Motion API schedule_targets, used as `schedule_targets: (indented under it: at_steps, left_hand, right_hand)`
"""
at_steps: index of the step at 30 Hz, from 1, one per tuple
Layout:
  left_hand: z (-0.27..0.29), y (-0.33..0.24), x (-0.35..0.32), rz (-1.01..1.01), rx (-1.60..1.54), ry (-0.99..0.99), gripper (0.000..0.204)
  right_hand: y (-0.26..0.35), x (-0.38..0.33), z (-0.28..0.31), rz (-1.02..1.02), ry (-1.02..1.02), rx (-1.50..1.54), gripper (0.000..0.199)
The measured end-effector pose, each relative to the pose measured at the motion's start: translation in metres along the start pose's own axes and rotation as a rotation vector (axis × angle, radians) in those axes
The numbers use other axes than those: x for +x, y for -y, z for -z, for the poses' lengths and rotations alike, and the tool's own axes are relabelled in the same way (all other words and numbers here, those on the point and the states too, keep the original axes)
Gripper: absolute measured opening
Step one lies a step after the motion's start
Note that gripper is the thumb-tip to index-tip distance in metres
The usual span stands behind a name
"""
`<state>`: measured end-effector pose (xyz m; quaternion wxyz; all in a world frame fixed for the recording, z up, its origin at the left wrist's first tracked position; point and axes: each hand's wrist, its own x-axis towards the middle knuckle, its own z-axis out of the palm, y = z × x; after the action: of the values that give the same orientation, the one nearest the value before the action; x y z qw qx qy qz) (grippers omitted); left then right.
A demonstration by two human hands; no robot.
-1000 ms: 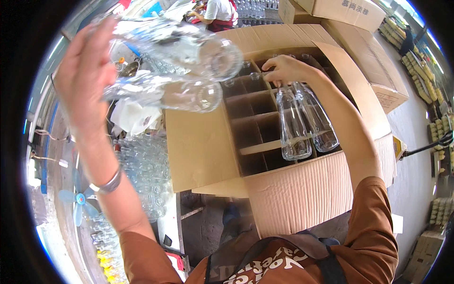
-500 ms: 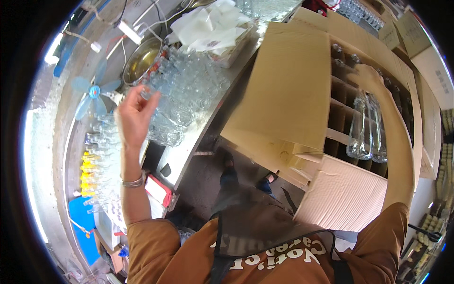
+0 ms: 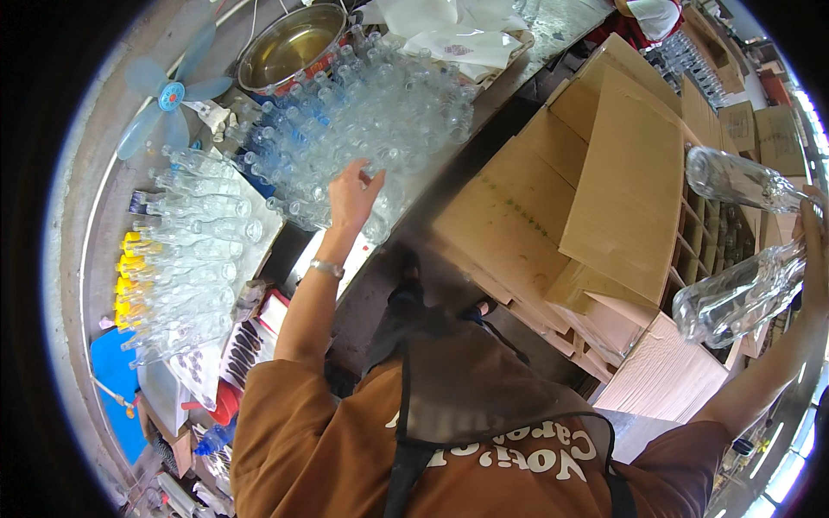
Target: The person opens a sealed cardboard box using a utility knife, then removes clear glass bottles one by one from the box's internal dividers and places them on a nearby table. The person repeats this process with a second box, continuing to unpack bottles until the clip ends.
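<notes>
Two clear bottles [image 3: 736, 295] — necks within the right fingers [image 3: 812, 207]

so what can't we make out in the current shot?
All head view:
- Necks of the two bottles in the right hand: covered by its fingers, near the dark rim.
- Most of the box's inside: behind the raised flap.
- Whether the left hand touches the bunched bottles: the hand blocks the spot.
- Count of that bunch: bottles overlap.
- Rest of the co-worker: cut off by the upper edge.
</notes>
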<state>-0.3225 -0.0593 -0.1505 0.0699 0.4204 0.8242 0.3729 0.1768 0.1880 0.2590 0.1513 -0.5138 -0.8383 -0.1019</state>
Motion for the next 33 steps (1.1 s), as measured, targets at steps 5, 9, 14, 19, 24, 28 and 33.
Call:
schedule_targets:
  at_steps: [5, 9, 14, 19, 24, 28, 33]
  left_hand:
    - [-0.035, 0.015, 0.025, -0.012, -0.064, 0.078, 0.037]
    - [-0.042, 0.033, 0.034, -0.037, -0.062, 0.086, 0.043]
    - [0.000, 0.021, 0.031, 0.031, -0.098, 0.026, 0.040]
    - [0.043, 0.031, -0.005, 0.086, -0.160, -0.112, 0.029]
    - [0.041, 0.054, -0.036, 0.150, -0.235, -0.233, 0.024]
    - [0.026, 0.073, -0.033, 0.166, -0.263, -0.290, 0.024]
    - [0.020, 0.077, -0.024, 0.121, -0.295, -0.382, 0.020]
  right_hand:
    - [0.134, -0.015, -0.030, -0.048, 0.221, 0.358, 0.040]
    - [0.252, -0.024, -0.101, 0.337, 0.275, 0.595, 0.036]
    - [0.338, -0.041, -0.187, 0.545, 0.514, 0.489, 0.031]
    - [0.394, -0.075, -0.290, 0.577, 0.553, 0.571, 0.033]
    - [0.439, -0.101, -0.353, 0.564, 0.628, 0.632, 0.037]
    - [0.457, -0.114, -0.386, 0.580, 0.552, 0.645, 0.036]
    - [0.466, -0.116, -0.391, 0.508, 0.573, 0.639, 0.028]
